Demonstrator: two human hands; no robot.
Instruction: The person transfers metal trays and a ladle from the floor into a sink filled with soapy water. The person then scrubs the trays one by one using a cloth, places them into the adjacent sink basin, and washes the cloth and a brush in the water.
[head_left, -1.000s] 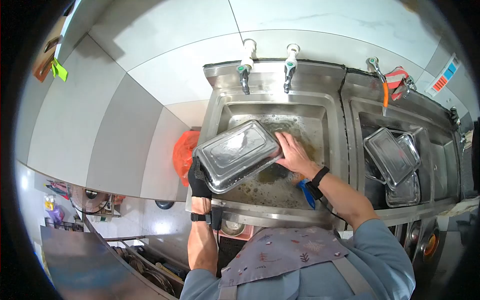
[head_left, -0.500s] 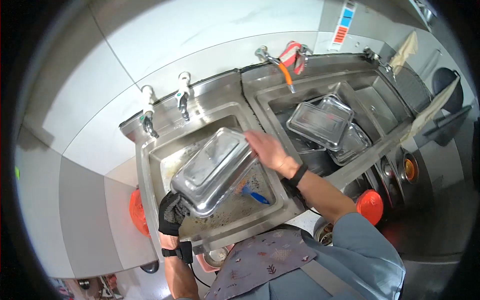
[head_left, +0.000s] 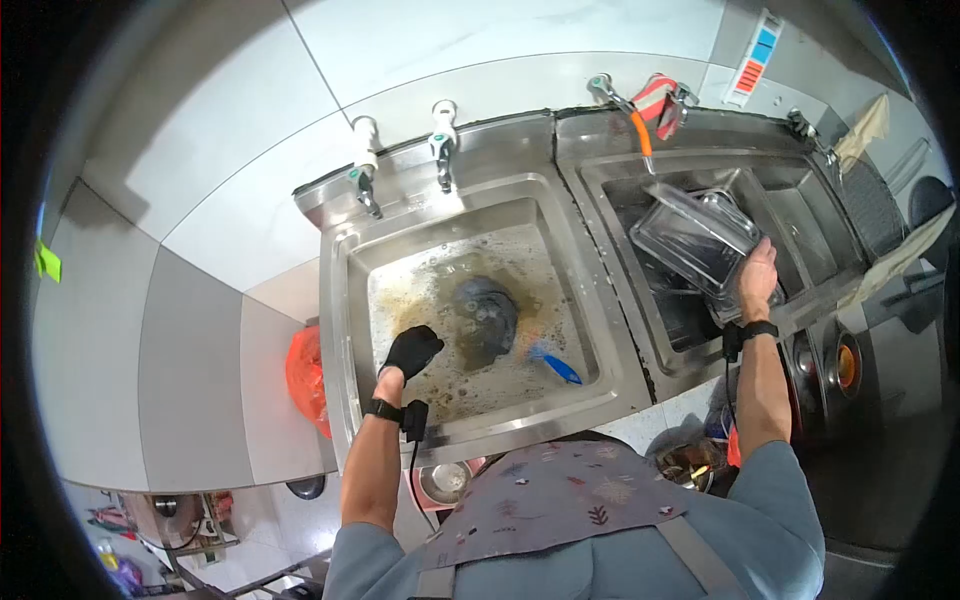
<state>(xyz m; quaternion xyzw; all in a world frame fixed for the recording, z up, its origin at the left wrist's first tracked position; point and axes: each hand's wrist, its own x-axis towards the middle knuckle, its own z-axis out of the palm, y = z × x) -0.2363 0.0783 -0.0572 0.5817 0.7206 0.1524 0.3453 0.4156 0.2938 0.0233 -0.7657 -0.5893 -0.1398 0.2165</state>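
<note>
Over the right basin, my right hand (head_left: 758,277) grips the near end of a shiny metal pan (head_left: 706,217). The pan is tilted on edge above other metal pans (head_left: 690,250) lying in that basin; whether it touches them I cannot tell. My left hand (head_left: 413,350), in a black glove, hovers above the left basin (head_left: 585,270) with its fingers curled and nothing visible in them. Nearest to it are a dark grey, cloth-like lump (head_left: 487,315) in murky water and a blue-handled brush (head_left: 556,366) at the basin's near right.
Two taps (head_left: 444,165) stand behind the left basin. An orange-tipped spout (head_left: 641,130) reaches over the right one, beside a red-and-white cloth (head_left: 655,100). A red plastic bag (head_left: 306,375) hangs at the left. Pale cloths (head_left: 862,133) hang on the right.
The metal pan has gone from the left basin to the right one in my right hand. My left hand has let go of it and stays over the left basin.
</note>
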